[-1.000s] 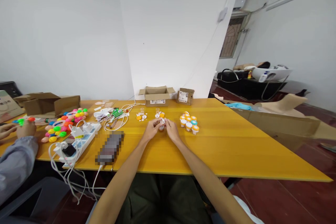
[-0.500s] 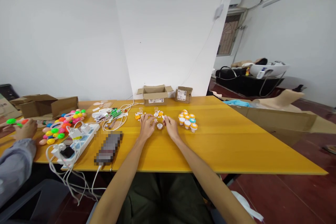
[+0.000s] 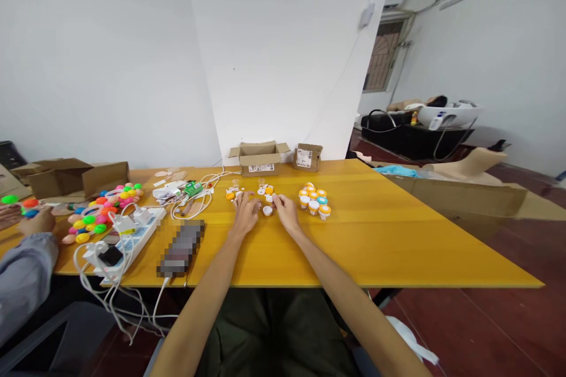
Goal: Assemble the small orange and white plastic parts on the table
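A small white-rimmed cup (image 3: 267,211) stands on the table between my two hands. My left hand (image 3: 246,215) is just left of it, palm down, with bent fingers closed over something I cannot make out. On the cup's other side my right hand (image 3: 286,212) pinches a small white piece (image 3: 269,198) at its fingertips. Beyond the hands lie loose orange and white parts (image 3: 268,190), an orange piece (image 3: 230,195) and clear cups (image 3: 262,182). A cluster of capped pieces with white, orange and blue tops (image 3: 313,206) stands right of my right hand.
Two cardboard boxes, one open (image 3: 257,166) and one smaller (image 3: 307,159), stand against the wall. On the left are a blurred phone (image 3: 182,247), a power strip (image 3: 137,241) with cables, and colourful balls (image 3: 91,221). Another person's hand (image 3: 39,221) works at far left.
My right hand's fingertips have dipped slightly towards the cup with the white piece. My left hand stays almost in place. The whole view has shifted a little.
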`<state>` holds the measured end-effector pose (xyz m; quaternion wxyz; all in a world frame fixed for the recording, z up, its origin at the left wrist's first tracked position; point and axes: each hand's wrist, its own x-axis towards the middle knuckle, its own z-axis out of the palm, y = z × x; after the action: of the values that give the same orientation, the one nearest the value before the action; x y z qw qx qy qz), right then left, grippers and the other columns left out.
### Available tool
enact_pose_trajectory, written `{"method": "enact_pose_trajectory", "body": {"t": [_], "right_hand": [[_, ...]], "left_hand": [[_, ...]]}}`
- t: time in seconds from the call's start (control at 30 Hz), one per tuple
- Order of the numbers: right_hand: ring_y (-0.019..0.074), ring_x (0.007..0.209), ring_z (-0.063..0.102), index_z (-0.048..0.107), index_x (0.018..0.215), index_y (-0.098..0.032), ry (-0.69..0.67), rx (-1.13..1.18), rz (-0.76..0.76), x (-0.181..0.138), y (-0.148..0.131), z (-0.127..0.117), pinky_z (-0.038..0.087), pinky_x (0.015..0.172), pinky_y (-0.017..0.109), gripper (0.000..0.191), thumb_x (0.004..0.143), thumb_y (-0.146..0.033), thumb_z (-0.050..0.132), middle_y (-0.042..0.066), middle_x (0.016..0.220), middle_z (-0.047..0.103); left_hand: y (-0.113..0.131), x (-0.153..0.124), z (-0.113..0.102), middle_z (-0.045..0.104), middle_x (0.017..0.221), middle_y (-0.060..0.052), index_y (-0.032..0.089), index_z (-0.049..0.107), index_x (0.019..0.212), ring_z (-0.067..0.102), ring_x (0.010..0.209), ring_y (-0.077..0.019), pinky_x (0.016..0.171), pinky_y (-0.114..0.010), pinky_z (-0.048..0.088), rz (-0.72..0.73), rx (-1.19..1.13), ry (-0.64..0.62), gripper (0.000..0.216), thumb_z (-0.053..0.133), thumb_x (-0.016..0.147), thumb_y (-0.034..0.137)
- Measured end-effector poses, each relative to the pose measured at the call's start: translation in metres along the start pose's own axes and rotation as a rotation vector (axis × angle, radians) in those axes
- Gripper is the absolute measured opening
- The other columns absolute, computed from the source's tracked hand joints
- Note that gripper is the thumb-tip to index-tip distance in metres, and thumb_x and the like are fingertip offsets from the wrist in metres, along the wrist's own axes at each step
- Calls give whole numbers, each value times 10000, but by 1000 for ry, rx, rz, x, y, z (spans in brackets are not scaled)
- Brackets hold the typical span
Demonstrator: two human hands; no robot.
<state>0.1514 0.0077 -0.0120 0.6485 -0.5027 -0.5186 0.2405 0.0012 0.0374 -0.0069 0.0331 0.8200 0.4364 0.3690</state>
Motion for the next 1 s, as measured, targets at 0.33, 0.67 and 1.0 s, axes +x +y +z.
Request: {"method": "enact_pose_trajectory", "body": {"t": [0.33, 0.67, 1.0], "right_hand": [[173, 576, 563, 513, 566, -238, -10, -29, -11, 0, 1, -2, 432, 573, 279, 491, 834, -650, 490, -4, 549, 599], [180, 565, 552, 518, 552, -246, 15, -46, -22, 0, 5, -2, 439, 570, 287, 442, 823, -595, 518, 1, 538, 601], [200, 634, 620, 590, 605, -232, 61, -58, 38, 6, 18, -4, 485, 623, 300, 369, 822, -529, 552, 25, 612, 674]], "left_hand": [[-2, -1, 3, 606, 1281, -74, 283, 759, 955, 465, 1217, -307, 1029, -509, 396, 28, -19, -42, 265, 536, 868, 168], [0, 0, 2, 630, 1242, -91, 279, 780, 939, 458, 1256, -319, 1063, -522, 392, -9, -20, -105, 322, 523, 828, 120], [2, 0, 2, 648, 1268, -51, 310, 779, 958, 426, 1293, -323, 1109, -557, 342, -31, -34, -109, 327, 539, 809, 145]]}}
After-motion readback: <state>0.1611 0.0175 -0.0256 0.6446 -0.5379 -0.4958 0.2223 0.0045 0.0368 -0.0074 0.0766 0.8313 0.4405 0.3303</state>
